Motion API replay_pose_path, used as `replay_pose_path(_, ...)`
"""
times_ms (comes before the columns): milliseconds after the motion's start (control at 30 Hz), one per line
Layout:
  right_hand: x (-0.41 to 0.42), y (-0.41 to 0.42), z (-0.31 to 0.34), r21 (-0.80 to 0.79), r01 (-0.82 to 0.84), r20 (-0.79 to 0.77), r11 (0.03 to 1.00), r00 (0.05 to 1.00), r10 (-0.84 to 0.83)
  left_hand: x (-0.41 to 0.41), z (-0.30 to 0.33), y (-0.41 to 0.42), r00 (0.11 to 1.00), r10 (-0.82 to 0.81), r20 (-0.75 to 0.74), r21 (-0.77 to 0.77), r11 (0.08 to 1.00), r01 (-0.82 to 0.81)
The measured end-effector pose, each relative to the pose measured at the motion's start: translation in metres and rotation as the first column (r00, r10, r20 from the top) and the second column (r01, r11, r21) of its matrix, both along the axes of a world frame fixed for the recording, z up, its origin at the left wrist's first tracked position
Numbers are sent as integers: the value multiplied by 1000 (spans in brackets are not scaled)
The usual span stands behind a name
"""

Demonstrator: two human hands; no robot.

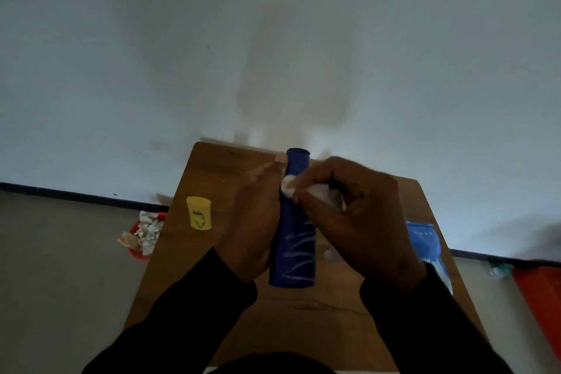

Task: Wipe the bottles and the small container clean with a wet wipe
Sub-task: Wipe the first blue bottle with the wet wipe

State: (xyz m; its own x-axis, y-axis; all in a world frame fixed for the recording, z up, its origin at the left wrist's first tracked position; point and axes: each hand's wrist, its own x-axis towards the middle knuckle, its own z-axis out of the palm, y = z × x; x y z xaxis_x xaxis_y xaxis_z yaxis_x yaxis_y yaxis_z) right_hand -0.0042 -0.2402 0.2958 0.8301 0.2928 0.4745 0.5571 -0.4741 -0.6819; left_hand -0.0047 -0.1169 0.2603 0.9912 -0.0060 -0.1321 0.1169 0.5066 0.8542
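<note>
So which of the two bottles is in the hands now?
The dark blue bottle, held above the table. The small yellow one stands untouched to its left.

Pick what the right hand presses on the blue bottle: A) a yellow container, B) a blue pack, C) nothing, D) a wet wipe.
D: the right hand pinches a white wet wipe against the blue bottle, which the left hand steadies.

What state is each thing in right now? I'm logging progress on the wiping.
Blue bottle: capped, held up by left hand.
Wet wipe: bunched in right hand, pressed on the bottle.
Yellow container: upright on table, untouched.
Red bin: full of crumpled wipes.
</note>
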Motion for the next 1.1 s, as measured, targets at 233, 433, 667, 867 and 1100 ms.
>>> replay_pose_path(233, 12, -7, 0, 128, 162, 1, 978, 987, -164, 1, 3, 1, 999, -45, 23, 47, 998, 44)
replay_pose_path(433, 9, -2, -1, 74, 34, -1, 997, 999, -34, 3, 0, 3, 998, -67, -6, -36, 997, 67)
replay_pose_path(667, 7, -17, -2, 144, -35, -47, 989, 998, 43, 6, 1, 10, 998, -55, -22, -21, 998, 54)
replay_pose_path(867, 17, -7, 3, 140, 92, 27, 986, 995, -97, 1, -2, 1, 990, -143, -17, -68, 988, 141)
replay_pose_path(1100, 4, -8, 3, -28, -20, -12, 999, 1000, 20, 3, -3, 6, 983, -173, 57, -123, 976, 179)
